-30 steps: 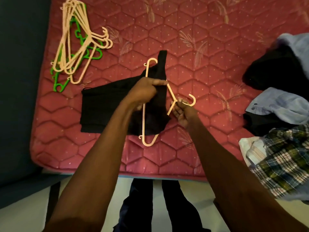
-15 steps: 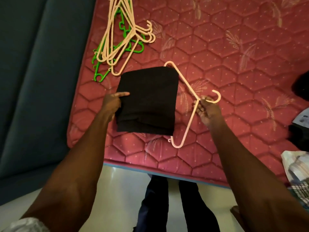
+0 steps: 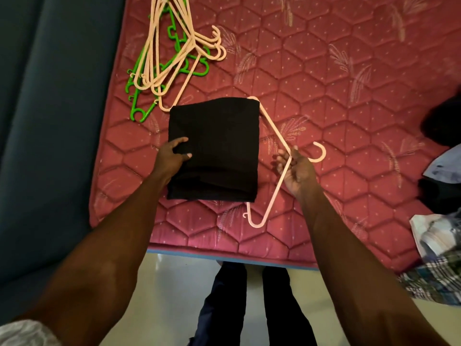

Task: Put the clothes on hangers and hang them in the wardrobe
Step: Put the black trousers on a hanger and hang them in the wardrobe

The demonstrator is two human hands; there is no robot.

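Observation:
A black folded garment (image 3: 219,148) hangs doubled over the bar of a peach plastic hanger (image 3: 275,196), lying on the red quilted mattress (image 3: 336,101). My left hand (image 3: 172,158) holds the garment's left edge, thumb and fingers curled around the fabric. My right hand (image 3: 295,171) grips the hanger at its neck, just below the hook (image 3: 319,153). The hanger's bar is hidden under the cloth; only its two sloping arms and lower corner show.
A heap of spare peach and green hangers (image 3: 172,58) lies at the mattress's upper left. More clothes, dark, pale blue and checked (image 3: 439,265), pile at the right edge. A dark blue surface (image 3: 50,121) lies left of the mattress. My legs stand on the pale floor below.
A second ago the black cloth was spread out and being pulled through the hanger; now it lies folded evenly over the bar. My left hand moved to its left edge. The view shifted left.

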